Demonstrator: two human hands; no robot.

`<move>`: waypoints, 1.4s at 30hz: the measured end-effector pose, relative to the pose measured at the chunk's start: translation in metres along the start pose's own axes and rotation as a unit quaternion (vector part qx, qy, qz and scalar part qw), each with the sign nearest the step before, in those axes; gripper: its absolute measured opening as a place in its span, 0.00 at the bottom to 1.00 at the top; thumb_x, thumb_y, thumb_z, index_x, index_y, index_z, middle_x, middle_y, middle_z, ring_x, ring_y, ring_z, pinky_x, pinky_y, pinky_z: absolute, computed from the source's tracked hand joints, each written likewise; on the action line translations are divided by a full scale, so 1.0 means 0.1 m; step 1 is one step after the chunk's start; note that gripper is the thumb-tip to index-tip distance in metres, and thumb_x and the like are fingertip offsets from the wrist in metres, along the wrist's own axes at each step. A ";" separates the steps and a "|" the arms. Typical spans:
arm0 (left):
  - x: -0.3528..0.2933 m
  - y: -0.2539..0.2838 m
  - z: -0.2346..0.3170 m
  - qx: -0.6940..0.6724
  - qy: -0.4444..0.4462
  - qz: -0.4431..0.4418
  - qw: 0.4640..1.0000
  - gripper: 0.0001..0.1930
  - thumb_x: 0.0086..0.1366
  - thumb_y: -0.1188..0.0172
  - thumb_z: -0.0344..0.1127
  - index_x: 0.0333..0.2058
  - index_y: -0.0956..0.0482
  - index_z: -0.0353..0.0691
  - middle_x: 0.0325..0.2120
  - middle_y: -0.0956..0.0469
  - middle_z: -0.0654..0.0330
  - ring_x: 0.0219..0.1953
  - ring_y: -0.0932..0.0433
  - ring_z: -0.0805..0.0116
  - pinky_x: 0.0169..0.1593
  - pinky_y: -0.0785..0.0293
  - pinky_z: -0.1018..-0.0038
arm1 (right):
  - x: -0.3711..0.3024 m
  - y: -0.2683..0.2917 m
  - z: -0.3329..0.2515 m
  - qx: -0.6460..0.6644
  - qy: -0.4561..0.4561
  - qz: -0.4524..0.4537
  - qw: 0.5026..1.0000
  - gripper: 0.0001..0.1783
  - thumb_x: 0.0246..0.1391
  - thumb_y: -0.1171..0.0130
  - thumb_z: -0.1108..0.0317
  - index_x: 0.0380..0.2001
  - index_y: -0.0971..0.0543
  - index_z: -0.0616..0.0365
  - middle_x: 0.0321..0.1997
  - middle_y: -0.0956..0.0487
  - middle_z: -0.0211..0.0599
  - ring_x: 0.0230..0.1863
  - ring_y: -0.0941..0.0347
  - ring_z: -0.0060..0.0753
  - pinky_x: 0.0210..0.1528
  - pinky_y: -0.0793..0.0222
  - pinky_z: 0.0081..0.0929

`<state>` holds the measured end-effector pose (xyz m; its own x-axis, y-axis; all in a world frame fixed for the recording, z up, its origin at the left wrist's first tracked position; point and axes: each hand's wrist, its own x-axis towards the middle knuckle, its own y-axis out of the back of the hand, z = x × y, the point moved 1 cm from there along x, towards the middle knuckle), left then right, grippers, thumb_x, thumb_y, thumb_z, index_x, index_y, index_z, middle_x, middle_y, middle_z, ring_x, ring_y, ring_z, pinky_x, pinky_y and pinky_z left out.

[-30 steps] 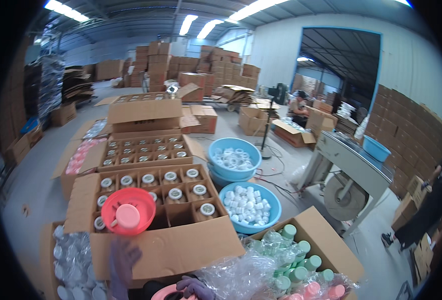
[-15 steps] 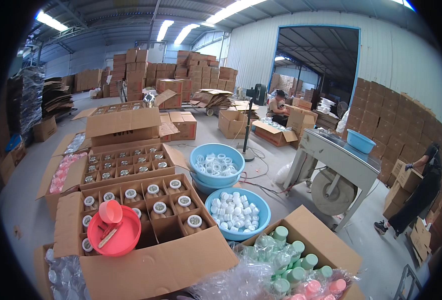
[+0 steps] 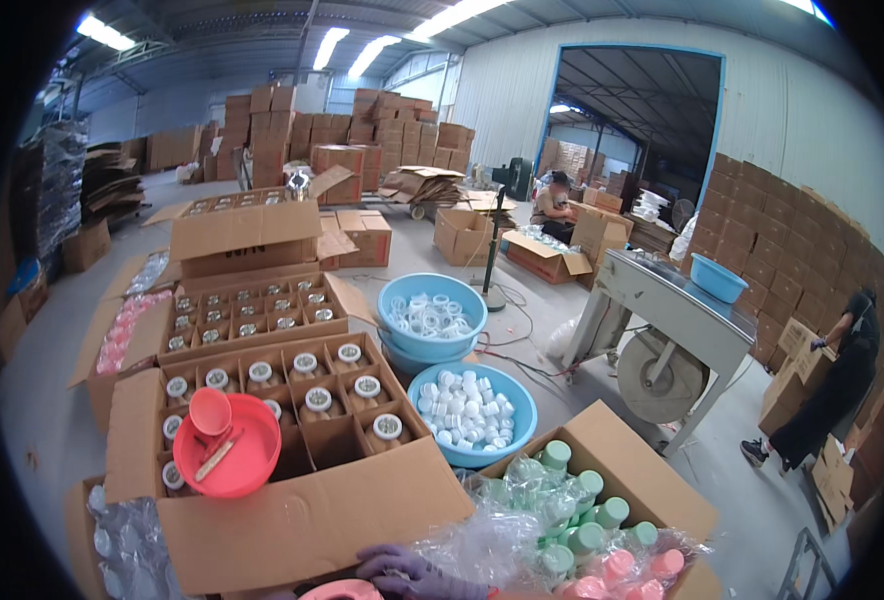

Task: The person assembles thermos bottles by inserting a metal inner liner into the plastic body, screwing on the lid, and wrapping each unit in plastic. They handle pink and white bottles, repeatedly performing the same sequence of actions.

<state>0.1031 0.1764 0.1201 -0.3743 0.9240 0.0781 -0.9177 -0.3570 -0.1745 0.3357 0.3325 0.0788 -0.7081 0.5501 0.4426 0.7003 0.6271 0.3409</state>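
My right hand (image 3: 417,573), in a purple glove, comes in at the lower edge with its fingers bent loosely and apart. Its fingertips are beside a pink round rim (image 3: 342,590), cut off by the picture's edge; contact between them is unclear. My left hand is out of sight. Ahead is a divided carton (image 3: 312,540) of jars with white-rimmed tops. A red basin (image 3: 262,465) holding a pink cup (image 3: 211,411) and a few small tools rests on it. To the right, an open carton (image 3: 642,455) holds green bottles (image 3: 587,540) and pink bottles (image 3: 617,565) under clear plastic.
Blue basins hold white caps (image 3: 467,408) and clear rings (image 3: 430,318). Another jar carton (image 3: 252,318) stands behind. A machine table (image 3: 662,300) with a large wheel is right. One person sits at the back (image 3: 554,210); another stands with cartons at the far right (image 3: 847,370).
My right hand has come up into view at the lower edge, along with the pink rim. The scene has shifted slightly up. The fan at the back has turned.
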 end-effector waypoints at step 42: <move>0.71 -0.64 0.40 0.054 -0.120 0.297 0.946 0.15 0.71 0.43 0.34 0.51 0.24 0.29 0.46 0.21 0.59 0.44 0.25 0.74 0.48 0.27 0.75 | 1.28 0.23 -0.35 -0.269 0.063 -0.087 0.957 0.31 0.47 0.33 0.54 0.53 0.25 0.56 0.43 0.23 0.42 0.42 0.23 0.46 0.44 0.27 0.43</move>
<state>0.1297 0.2592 0.1759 -0.8361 0.5021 0.2211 -0.5388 -0.8274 -0.1585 0.2644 0.3981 0.1728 -0.8259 0.3709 0.4247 0.5413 0.3106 0.7814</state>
